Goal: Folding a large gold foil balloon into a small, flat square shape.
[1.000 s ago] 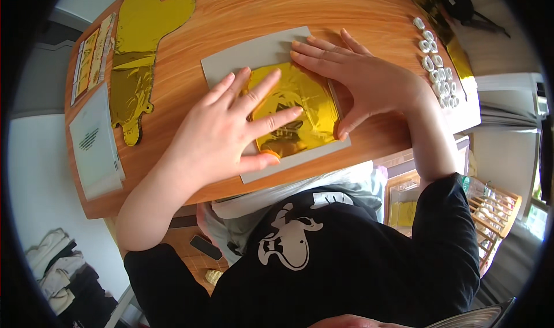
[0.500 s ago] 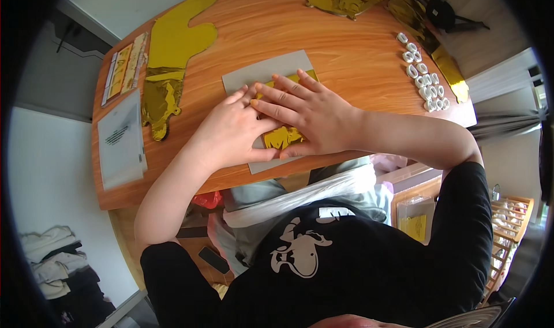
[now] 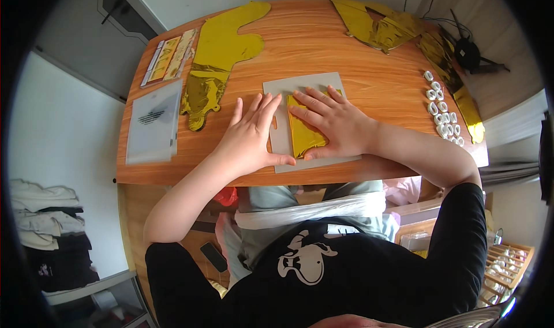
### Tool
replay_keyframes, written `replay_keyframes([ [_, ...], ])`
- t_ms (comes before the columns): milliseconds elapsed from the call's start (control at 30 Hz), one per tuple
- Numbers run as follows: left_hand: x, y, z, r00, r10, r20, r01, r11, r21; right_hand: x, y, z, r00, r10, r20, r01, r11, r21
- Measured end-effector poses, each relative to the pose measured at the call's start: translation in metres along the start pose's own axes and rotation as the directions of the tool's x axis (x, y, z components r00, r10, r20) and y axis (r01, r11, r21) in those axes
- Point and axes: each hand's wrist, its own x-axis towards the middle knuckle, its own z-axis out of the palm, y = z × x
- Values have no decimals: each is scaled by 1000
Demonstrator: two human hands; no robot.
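Observation:
A folded piece of gold foil [image 3: 304, 136] lies on a grey board [image 3: 300, 83] near the table's front edge. My right hand [image 3: 339, 124] rests flat on the foil, fingers spread and thumb by its lower edge. Left of the foil, my left hand [image 3: 245, 136] is spread, its fingertips over the board's left edge and its thumb toward the foil's lower corner. It holds nothing. A slot shows in the board beside the left fingers. The foil's right part is hidden under my right hand.
Flat gold foil balloons [image 3: 225, 42] lie at the left, with another foil balloon [image 3: 375, 25] at the far right. Several small white rolls [image 3: 442, 107] line the right side near a black router [image 3: 466, 54]. A clear plastic sleeve [image 3: 151, 126] and a printed packet [image 3: 167, 58] sit at far left.
My left hand has moved left off the foil, away from my right hand, which it was touching. More of the foil shows. The whole view has shifted.

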Motion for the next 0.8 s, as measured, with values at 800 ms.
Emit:
replay_keyframes([
  [800, 16, -8, -4, 994, 105, 6, -103, 967, 234, -1, 0, 3, 999, 5, -42, -5, 1000, 18],
])
